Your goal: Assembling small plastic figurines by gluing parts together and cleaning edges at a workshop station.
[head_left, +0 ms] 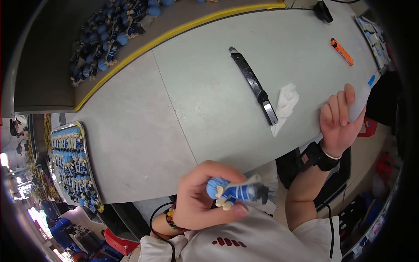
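A small doll figurine (239,192) with blue hair, a blue-and-white striped outfit and a pale grey cape lies in my left hand (196,196). The thumb and fingers close around it, head toward the palm and dark feet pointing right, in front of my body. My right hand (340,115) is raised at the table's right edge, palm turned up and fingers curled. It grips a pale translucent bottle-like thing (358,102), partly hidden by the fingers, with a small blue tip (372,80) at its upper end.
On the grey table (131,122) lie a black utility knife (251,78), a crumpled white tissue (288,102), an orange stick-shaped item (341,51) and a black object (323,12). A tray (92,177) of lined-up figurines stands left. Piled figurines (107,39) lie behind a yellow-edged ledge (174,30).
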Action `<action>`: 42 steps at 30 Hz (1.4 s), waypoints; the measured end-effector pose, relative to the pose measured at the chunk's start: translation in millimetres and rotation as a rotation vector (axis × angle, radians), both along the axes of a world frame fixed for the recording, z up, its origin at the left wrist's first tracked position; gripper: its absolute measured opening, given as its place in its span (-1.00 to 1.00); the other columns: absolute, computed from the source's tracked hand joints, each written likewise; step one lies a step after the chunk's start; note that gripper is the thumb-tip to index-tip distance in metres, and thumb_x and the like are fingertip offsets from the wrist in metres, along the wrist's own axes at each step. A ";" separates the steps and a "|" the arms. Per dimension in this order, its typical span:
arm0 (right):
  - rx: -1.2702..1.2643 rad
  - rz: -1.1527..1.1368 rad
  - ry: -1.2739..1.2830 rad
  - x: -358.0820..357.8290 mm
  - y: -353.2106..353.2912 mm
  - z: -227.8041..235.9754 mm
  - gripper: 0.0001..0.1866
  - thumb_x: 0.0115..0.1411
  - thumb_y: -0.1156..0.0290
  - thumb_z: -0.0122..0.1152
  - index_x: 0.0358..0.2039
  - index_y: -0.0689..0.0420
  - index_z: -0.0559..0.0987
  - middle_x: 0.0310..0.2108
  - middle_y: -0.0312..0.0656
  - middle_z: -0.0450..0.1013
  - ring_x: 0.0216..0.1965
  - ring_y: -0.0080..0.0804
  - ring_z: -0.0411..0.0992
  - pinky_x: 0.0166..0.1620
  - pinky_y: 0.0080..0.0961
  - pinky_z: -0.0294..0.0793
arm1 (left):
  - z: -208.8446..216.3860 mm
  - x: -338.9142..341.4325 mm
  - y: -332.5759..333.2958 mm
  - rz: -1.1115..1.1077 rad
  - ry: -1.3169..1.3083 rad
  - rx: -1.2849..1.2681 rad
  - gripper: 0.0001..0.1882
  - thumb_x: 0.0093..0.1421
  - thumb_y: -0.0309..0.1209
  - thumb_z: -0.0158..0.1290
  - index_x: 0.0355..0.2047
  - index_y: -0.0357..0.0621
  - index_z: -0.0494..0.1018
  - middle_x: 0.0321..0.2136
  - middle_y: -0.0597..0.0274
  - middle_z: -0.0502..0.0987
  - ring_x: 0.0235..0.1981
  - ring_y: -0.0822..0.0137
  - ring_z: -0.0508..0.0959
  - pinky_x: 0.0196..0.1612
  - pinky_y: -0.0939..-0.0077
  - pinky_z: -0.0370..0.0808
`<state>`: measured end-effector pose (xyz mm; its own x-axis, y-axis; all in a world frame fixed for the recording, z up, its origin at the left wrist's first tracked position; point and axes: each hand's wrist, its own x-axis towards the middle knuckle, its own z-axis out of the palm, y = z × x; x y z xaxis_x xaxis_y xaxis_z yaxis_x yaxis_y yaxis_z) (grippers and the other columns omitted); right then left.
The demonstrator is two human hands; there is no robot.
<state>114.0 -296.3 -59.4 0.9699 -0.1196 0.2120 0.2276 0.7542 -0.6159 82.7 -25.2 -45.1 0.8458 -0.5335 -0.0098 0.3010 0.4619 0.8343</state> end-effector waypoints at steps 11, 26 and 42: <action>0.029 -0.158 0.136 4.8 1.7 4.4 -0.55 0.16 0.03 -0.45 -0.56 0.14 0.24 -0.89 -0.42 -0.02 -0.85 -0.63 -0.08 -0.72 -0.66 -0.05 | -13.4 0.4 6.7 -0.148 0.311 -0.116 -0.55 -0.04 -0.17 0.01 -0.35 -0.36 0.21 -0.53 0.00 0.40 -0.48 0.36 0.41 -0.43 0.59 0.33; -0.046 -0.146 0.255 1.3 -0.6 7.7 -0.50 0.18 0.06 -0.55 -0.57 0.14 0.31 -0.90 -0.36 0.06 -0.81 -0.62 -0.04 -0.66 -0.66 -0.04 | 13.9 4.9 -12.7 -0.029 0.174 -0.063 -0.74 0.00 -0.31 -0.03 -0.41 -0.20 0.19 -0.62 0.27 0.20 -0.68 0.49 0.18 -0.66 0.71 0.11; 0.011 -0.077 0.163 4.1 -2.2 3.6 -0.59 0.18 0.11 -0.45 -0.52 0.13 0.30 -0.84 -0.29 0.14 -0.79 -0.59 -0.02 -0.63 -0.66 0.00 | 8.1 2.1 -4.5 0.022 0.304 -0.102 -0.65 -0.08 -0.30 0.04 -0.37 -0.24 0.20 -0.63 0.28 0.20 -0.67 0.47 0.20 -0.70 0.69 0.13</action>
<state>118.1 -298.5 -55.8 0.9792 -0.1962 0.0508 0.1826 0.7456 -0.6409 84.8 -29.7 -36.9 0.8239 -0.5259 -0.2113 0.5181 0.5478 0.6569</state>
